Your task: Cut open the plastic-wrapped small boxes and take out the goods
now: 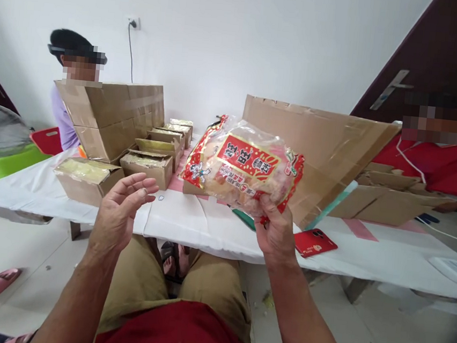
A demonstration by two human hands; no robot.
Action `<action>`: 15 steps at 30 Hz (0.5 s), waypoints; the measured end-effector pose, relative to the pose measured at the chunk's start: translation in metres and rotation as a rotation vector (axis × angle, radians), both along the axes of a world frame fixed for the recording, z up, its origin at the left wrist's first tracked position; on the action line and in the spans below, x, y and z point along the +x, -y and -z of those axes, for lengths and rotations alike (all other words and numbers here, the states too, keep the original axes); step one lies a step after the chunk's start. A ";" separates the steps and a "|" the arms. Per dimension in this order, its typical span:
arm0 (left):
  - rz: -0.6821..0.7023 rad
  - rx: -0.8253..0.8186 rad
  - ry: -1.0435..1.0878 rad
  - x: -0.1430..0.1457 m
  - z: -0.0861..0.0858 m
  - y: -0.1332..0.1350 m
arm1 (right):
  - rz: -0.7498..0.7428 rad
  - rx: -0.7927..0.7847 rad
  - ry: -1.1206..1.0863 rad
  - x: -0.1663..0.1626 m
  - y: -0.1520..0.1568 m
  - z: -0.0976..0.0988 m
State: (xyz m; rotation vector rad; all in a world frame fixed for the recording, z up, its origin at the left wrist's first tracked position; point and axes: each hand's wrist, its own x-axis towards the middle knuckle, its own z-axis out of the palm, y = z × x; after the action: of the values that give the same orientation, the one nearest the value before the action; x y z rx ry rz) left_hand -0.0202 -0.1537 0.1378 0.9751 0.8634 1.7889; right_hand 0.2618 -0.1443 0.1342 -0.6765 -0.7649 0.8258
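Right grip point(277, 227) clenched on the lower right corner of a clear-and-red snack bag point(232, 166), thumb on the front. Bag is in the air over the white-covered tabletop point(206, 234), right end tilted low, printed side facing the wearer. Left grip point(124, 202) released, fingers half curled, apart from the bag. Nearest to it: carton point(86, 182) with yellow wrap at the top; can't tell if they touch. Red phone point(316, 243) lies just right of the right grip, near the tabletop edge. Green item point(248, 220) under the bag, mostly hidden. Behind the bag, right: large cardboard box point(315, 153). Left: row of small cartons point(157, 176), stacked boxes point(108, 114) beside them. Person in purple point(62, 117) behind the stack, person in red point(447, 168) far right.
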 end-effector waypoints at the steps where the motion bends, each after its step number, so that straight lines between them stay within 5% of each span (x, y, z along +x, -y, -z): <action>1: 0.013 0.005 -0.009 0.001 0.001 -0.002 | -0.020 -0.022 0.012 0.000 0.001 0.002; 11: 0.228 0.011 -0.075 0.012 0.014 -0.003 | -0.268 -0.139 0.147 -0.015 0.009 0.010; 15: 0.306 -0.039 -0.165 0.009 0.033 -0.006 | -0.383 -0.195 0.248 -0.013 -0.002 0.027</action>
State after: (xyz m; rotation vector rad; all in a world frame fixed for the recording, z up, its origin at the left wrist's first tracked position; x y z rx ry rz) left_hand -0.0115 -0.1478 0.1044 1.1731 0.7985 1.4432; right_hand 0.2487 -0.1425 0.1076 -0.8296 -1.0680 1.1902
